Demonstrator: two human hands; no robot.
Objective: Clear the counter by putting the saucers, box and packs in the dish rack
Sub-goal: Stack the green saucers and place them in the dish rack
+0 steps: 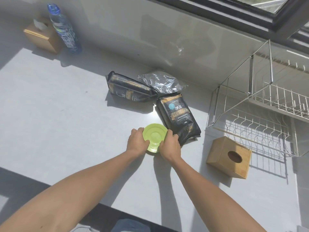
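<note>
Green saucers (154, 136) sit stacked on the grey counter, the upper one tilted up. My left hand (136, 142) grips the left rim and my right hand (169, 144) grips the right rim. Just right of them lies a black coffee pack (178, 118). A second black pack (128, 88) lies further back, with a silver foil pack (160, 82) beside it. A wooden tissue box (229, 157) stands at the right, in front of the wire dish rack (260, 114), whose two tiers hold nothing.
At the back left stand a blue water bottle (64, 29) and another wooden tissue box (40, 35). The counter (58, 106) meets a glossy wall behind. A window frame (234, 9) runs along the top right. The counter's front edge is near my elbows.
</note>
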